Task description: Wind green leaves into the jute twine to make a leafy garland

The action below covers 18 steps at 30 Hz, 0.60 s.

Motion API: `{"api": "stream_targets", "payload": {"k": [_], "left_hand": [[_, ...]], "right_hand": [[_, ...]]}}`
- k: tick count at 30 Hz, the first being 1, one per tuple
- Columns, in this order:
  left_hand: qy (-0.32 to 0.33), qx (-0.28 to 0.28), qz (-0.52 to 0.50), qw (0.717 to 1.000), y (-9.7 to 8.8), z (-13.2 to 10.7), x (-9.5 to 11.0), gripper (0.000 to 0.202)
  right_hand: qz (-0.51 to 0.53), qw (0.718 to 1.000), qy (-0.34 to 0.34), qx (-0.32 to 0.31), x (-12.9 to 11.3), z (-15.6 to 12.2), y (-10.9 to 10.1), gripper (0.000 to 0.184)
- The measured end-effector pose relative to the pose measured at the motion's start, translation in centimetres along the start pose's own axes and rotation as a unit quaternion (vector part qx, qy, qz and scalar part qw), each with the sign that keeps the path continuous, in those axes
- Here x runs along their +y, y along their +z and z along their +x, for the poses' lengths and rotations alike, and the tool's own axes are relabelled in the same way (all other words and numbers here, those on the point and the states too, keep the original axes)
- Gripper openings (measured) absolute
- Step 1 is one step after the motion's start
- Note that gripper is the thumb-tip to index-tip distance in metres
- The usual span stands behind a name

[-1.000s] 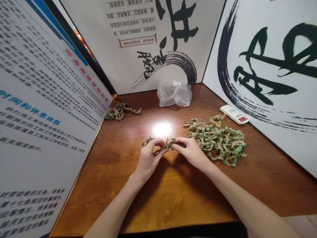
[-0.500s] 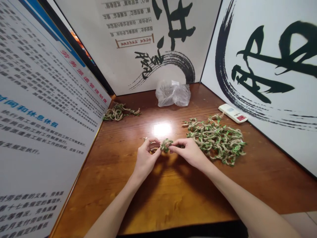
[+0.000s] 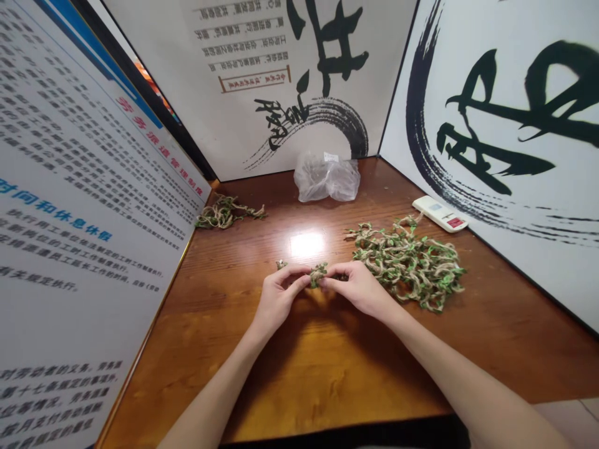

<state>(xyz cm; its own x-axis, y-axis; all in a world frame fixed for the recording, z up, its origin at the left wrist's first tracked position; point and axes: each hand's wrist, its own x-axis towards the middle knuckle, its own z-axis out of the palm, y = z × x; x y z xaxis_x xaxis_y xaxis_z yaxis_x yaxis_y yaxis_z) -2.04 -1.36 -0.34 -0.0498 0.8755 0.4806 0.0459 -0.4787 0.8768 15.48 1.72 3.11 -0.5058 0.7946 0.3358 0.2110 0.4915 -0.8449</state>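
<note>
1. Left hand point(image 3: 275, 302): thumb and forefinger pinch the left side of the cord point(image 3: 319, 274); the remaining fingers curl behind, mostly hidden.
2. Right hand point(image 3: 364, 288): its thumb and forefinger pinch the cord's right side, so the 2 hands nearly meet, with only a small bunch between their fingertips.
3. The cord is over the middle of the table point(image 3: 334, 368), left of the heap; whether its underside touches the wood, I cannot tell.
4. Handling: it should be light and limp, bending wherever it is pressed. The twine is probably rough and unlikely to slip; the leaves look the frailer part and could snag or pull off. The best hold is probably on bare twine, 1 pinch on each side of the bunch.
5. Looks: tan twine set with small green leaves, crumpled into a knot-like bunch. More shows past the left fingers and under the right ones; how those bits join is hidden.
6. Heap point(image 3: 412, 265): the same tan and green, loosely looped, just beside the right hand.
7. Farther off: a white device point(image 3: 440, 213) at right, a smaller leafy bundle point(image 3: 223, 212) at left.
8. Farthest on the table: a crumpled clear bag point(image 3: 326, 179).
</note>
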Motion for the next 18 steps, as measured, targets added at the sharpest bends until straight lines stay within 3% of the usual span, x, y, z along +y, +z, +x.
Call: {"api": "stream_targets", "payload": {"k": [7,14,18], "left_hand": [[0.019,-0.003,0.040,0.999,0.32,-0.21,0.26,0.029],[-0.040,0.033,0.001,0.999,0.44,-0.31,0.33,0.035],[-0.038,0.044,-0.016,0.998,0.37,-0.21,0.27,0.032]], "right_hand": [[-0.074,0.996,0.022,0.041,0.32,-0.06,0.42,0.018],[-0.034,0.998,0.021,0.051,0.63,-0.06,0.59,0.017],[0.006,0.999,0.008,0.036,0.92,0.00,0.64,0.020]]}}
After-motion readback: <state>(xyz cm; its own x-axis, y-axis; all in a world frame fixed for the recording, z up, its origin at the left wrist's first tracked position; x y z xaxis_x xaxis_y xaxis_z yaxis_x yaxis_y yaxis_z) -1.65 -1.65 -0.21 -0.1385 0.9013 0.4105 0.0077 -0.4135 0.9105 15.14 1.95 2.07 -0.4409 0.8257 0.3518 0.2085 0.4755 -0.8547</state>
